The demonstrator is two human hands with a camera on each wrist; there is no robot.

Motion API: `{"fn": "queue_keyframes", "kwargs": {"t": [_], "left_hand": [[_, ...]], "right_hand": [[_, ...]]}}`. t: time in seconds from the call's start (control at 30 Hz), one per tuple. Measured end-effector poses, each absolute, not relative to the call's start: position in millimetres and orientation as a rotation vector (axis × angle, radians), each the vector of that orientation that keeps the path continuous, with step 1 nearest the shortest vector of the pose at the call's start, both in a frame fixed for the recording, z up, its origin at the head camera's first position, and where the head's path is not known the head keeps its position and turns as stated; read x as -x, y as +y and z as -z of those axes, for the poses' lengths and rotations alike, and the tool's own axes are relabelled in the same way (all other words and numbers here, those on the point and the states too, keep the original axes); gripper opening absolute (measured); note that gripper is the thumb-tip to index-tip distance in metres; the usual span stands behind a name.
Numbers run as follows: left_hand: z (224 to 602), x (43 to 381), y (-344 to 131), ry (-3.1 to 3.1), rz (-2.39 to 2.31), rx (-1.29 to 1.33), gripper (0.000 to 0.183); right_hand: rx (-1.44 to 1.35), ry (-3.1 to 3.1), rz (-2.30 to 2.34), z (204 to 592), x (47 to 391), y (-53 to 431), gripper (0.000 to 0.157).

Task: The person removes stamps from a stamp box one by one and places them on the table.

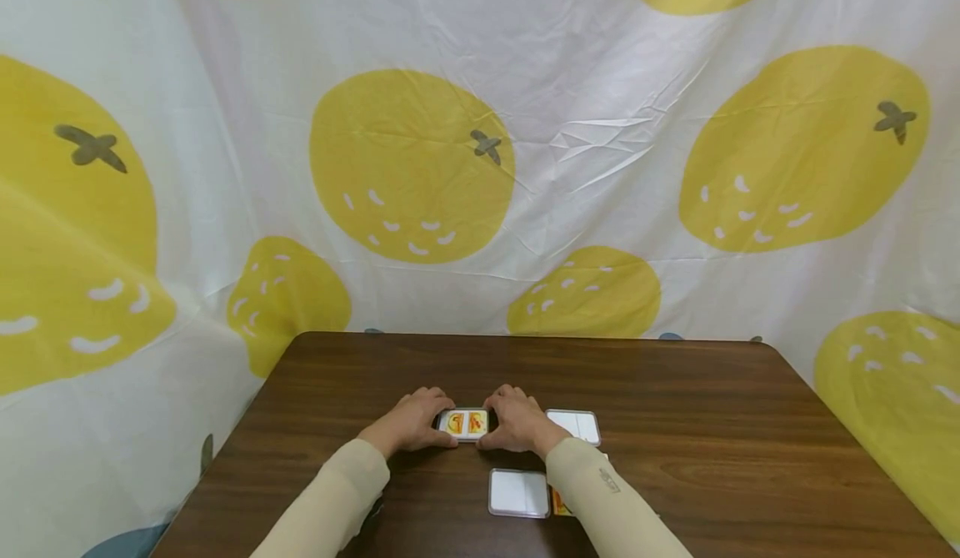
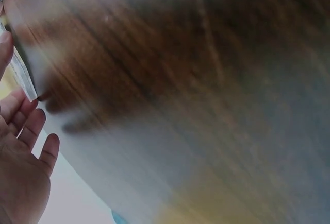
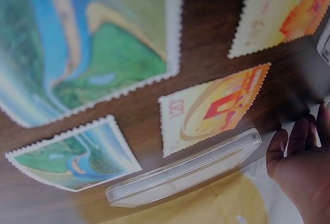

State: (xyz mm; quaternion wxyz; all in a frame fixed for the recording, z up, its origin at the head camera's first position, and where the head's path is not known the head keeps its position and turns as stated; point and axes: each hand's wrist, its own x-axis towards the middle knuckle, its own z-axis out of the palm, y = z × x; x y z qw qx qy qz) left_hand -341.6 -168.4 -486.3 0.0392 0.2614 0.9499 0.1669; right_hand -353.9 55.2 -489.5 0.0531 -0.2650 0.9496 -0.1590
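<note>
Pinching rectangular clear-plastic case [image 1: 462, 439] of orange-yellow stamps [image 1: 477, 423] at left end with left hand [image 1: 415, 420], right with right hand [image 1: 520, 421].

We see a dark wood-grain table [image 1: 690, 391] across the lower head view. On it lie two pale cases [image 1: 519, 493] right of bottom centre; whether the orange-pictured case [image 1: 466, 424] at lower centre touches it, we cannot tell. In the right wrist view, blue-green stamps [image 3: 75, 157] lie left, orange stamps [image 3: 216, 108] centre to upper right.

The orange stamp [image 3: 214, 108] bears the number 120; lettering on the right sleeve [image 1: 609, 491] is too small to read.
</note>
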Motion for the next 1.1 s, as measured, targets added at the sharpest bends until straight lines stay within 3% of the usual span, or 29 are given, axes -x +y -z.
{"fn": "queue_keyframes", "kwargs": {"t": [1.1], "left_hand": [[488.6, 340.6, -168.3, 2.901, -0.495, -0.803, 0.061]], "right_hand": [[0.857, 2.852, 0.632, 489.1, 354.3, 60.7, 0.054]]}}
